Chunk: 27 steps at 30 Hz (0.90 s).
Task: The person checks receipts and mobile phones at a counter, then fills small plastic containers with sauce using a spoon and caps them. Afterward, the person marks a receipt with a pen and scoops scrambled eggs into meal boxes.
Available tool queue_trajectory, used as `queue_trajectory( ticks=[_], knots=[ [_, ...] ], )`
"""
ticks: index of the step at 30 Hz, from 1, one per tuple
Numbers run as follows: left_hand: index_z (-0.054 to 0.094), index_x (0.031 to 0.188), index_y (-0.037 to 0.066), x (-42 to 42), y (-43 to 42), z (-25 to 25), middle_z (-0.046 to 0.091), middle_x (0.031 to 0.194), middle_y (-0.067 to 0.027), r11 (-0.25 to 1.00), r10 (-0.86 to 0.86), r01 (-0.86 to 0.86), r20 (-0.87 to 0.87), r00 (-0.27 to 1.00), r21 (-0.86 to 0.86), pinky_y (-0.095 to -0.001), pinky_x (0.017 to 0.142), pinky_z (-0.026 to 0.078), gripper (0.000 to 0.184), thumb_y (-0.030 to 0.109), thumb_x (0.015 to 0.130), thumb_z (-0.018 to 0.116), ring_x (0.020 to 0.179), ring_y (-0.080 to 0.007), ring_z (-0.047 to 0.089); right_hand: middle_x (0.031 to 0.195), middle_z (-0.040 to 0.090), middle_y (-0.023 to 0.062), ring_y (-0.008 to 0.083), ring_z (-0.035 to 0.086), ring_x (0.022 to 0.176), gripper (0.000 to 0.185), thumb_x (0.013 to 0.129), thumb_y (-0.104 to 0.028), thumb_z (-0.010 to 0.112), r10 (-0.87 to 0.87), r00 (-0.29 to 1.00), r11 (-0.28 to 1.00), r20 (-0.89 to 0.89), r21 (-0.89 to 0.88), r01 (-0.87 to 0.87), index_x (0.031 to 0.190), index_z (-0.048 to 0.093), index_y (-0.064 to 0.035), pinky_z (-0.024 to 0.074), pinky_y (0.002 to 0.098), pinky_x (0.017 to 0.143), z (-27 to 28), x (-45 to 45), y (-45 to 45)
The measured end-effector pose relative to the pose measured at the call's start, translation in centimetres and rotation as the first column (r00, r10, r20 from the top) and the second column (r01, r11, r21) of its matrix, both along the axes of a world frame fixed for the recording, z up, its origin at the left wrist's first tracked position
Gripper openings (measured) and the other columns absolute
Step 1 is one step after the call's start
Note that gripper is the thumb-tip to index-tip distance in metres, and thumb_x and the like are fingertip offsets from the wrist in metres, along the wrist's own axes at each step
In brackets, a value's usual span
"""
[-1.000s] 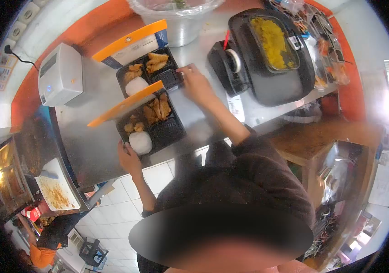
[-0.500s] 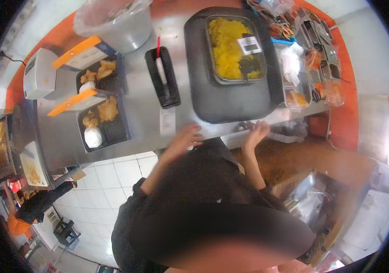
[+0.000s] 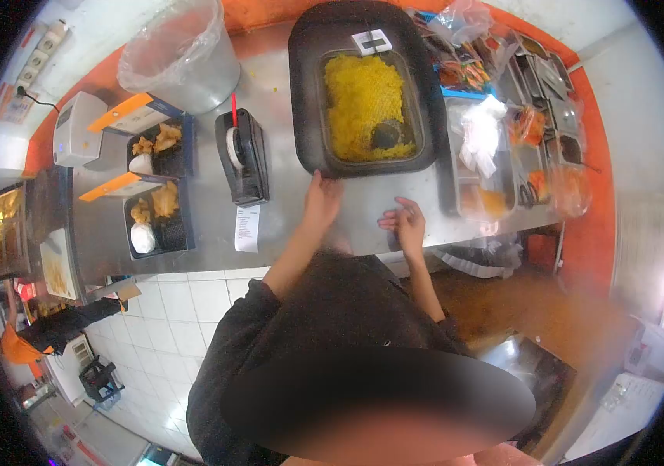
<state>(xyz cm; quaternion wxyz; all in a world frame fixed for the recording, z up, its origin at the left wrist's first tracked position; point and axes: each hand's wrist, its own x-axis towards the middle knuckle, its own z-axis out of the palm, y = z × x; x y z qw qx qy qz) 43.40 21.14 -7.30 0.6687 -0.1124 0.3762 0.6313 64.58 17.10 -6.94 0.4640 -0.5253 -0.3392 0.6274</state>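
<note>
My left hand [image 3: 322, 202] is by the front edge of a large black tray [image 3: 312, 140], its fingers stretched toward the rim. Whether they touch it I cannot tell. My right hand [image 3: 405, 224] hovers over the counter's front part, fingers apart and holding nothing. On the tray sits a rectangular container [image 3: 417, 97] of yellow rice [image 3: 363, 101], with a dark round scoop-like shape [image 3: 386, 135] in it. A small white device with a dark display [image 3: 371, 41] shows at the container's far edge.
Left on the steel counter [image 3: 285, 225] are a narrow black holder [image 3: 250, 159], a paper slip [image 3: 247, 228], two open meal boxes [image 3: 173, 221] and a plastic-lined bucket [image 3: 192, 66]. Right are a metal tray [image 3: 456, 186] and packaged ingredients. A co-worker [image 3: 60, 330] is at far left.
My view has shifted. My left hand has moved up to the black tray's front edge, and my right hand has come in over the counter with its fingers spreading.
</note>
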Motion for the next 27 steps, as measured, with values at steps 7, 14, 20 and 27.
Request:
queue_trajectory(
  ticks=[7, 14, 20, 27],
  knots=[
    [0.048, 0.107, 0.0, 0.0, -3.8, 9.8, 0.056, 0.103, -0.0147, 0.961, 0.067, 0.016, -0.288, 0.955, 0.278, -0.0406, 0.09, 0.048, 0.034, 0.032, 0.098, 0.041, 0.098, -0.0281, 0.057, 0.089, 0.057, 0.0143, 0.0219, 0.061, 0.076, 0.026, 0.092, -0.007, 0.05, -0.205, 0.917, 0.965, 0.341, 0.226, 0.132, 0.116, 0.048, 0.0031, 0.0499, 0.0307, 0.065, 2.6, -0.1, 3.9],
    [0.055, 0.102, 0.001, -4.5, 4.3, 28.2, 0.057, 0.113, -0.0183, 0.726, 0.041, 0.098, -0.185, 0.982, 0.681, -0.0424, 0.103, 0.042, 0.026, 0.024, 0.097, 0.046, 0.116, -0.0314, 0.052, 0.098, 0.053, 0.0137, 0.0324, 0.057, 0.089, 0.024, 0.08, -0.012, 0.064, -0.134, 0.363, 0.458, 0.922, 0.382, -0.803, 0.103, 0.061, -0.0086, 0.0472, 0.0395, 0.074, 8.0, -3.5, 11.9],
    [0.017, 0.146, 0.006, -6.0, 11.5, 34.5, 0.019, 0.151, -0.0128, 0.462, 0.31, 0.574, -0.729, 0.61, 0.677, -0.0409, 0.112, 0.019, 0.065, 0.031, 0.095, 0.049, 0.138, -0.0322, 0.022, 0.093, 0.058, 0.0137, 0.0287, 0.062, 0.08, 0.014, 0.084, -0.008, 0.055, -0.139, 0.311, 0.501, 0.94, 0.338, -0.797, 0.098, 0.057, -0.0061, 0.0515, 0.0375, 0.065, 8.1, -1.9, 15.1],
    [0.063, 0.101, 0.003, -4.8, 8.4, 16.3, 0.067, 0.091, -0.0054, 0.563, -0.238, 0.814, -0.916, 0.323, 0.141, -0.0285, 0.066, 0.05, 0.035, 0.034, 0.096, 0.047, 0.071, -0.014, 0.062, 0.073, 0.063, 0.0102, 0.0286, 0.065, 0.063, 0.013, 0.082, -0.007, 0.051, -0.166, -0.409, 0.491, 0.897, -0.285, -0.823, 0.094, 0.056, -0.0044, 0.0511, 0.0352, 0.052, 8.3, 0.8, 17.8]
  ],
)
